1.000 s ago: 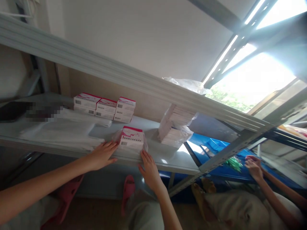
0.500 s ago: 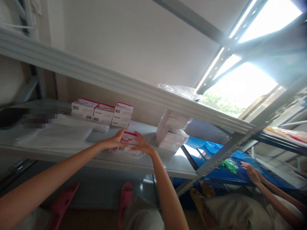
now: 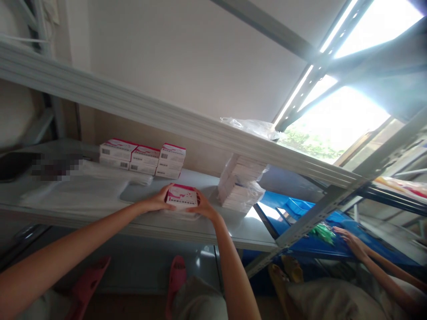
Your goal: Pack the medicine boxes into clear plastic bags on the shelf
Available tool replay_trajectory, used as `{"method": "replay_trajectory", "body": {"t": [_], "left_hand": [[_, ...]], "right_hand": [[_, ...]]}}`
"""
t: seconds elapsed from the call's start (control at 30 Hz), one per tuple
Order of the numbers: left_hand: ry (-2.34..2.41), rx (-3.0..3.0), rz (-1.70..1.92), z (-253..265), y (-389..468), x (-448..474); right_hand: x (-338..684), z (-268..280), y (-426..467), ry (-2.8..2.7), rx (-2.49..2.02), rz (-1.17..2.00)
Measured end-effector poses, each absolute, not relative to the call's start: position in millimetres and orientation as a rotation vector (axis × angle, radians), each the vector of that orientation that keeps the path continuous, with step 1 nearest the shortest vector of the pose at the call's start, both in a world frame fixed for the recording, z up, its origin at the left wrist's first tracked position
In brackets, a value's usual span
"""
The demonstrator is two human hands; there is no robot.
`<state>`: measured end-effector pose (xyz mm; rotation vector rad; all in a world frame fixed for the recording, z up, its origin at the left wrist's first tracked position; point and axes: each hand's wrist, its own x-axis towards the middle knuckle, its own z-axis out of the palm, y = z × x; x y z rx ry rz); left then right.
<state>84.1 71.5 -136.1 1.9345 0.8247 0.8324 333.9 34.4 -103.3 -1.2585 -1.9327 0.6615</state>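
White cardboard box with a pink-printed top (image 3: 182,194), held between my two hands near the front of the grey metal shelf (image 3: 245,230). My left hand (image 3: 159,200) grips its left side and my right hand (image 3: 207,208) its right side, thumbs at the near face, the other fingers partly hidden. Whether a second box lies under it, or whether its base is lifted, I cannot tell. I judge it fairly light, stiff along the edges but liable to dent mid-panel; the smooth card may slip slightly. The soundest hold is probably on the two short sides, close to the corners. Crumpled clear plastic film (image 3: 184,217), seemingly soft and slippery, shows at its near side.

Far and left stand matching white-and-pink cartons in three stacks (image 3: 144,155); nearer, at left, lie flat translucent plastic bags (image 3: 78,192). To the right are white bundles in clear wrap (image 3: 233,193). Farther right, a co-worker's hand (image 3: 352,243) is near green items (image 3: 322,233) over a blue surface.

Compared with half a second earlier, my fingers, then arched over the top, sit lower along the sides, and more of the printing shows; the three stacks are unchanged.
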Motion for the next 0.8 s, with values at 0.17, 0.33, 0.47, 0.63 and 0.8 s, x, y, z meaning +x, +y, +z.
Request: {"method": "replay_trajectory", "body": {"t": [0.17, 0.33, 0.47, 0.63, 0.8], "left_hand": [[0.851, 2.074, 0.851, -128.3, 69.1, 84.3], [0.804, 2.068, 1.023, -106.8, 61.1, 84.8], [0.75, 2.055, 1.064, -80.2, 46.3, 84.1], [0.656, 1.997, 1.079, -40.6, 34.8, 81.5], [0.606, 1.985, 1.018, -15.9, 63.4, 87.4]], "right_hand": [[339.9, -105.1, 34.2, -1.934, -1.074, 0.916], [342.4, -93.0, 27.0, -2.048, -1.356, 0.597], [343.2, -83.6, 13.9, -2.007, -1.414, 0.486], [343.7, -59.3, 7.0, -1.963, -1.292, 0.378], [350.2, -32.4, 27.5, -1.868, -1.136, 0.457]]}}
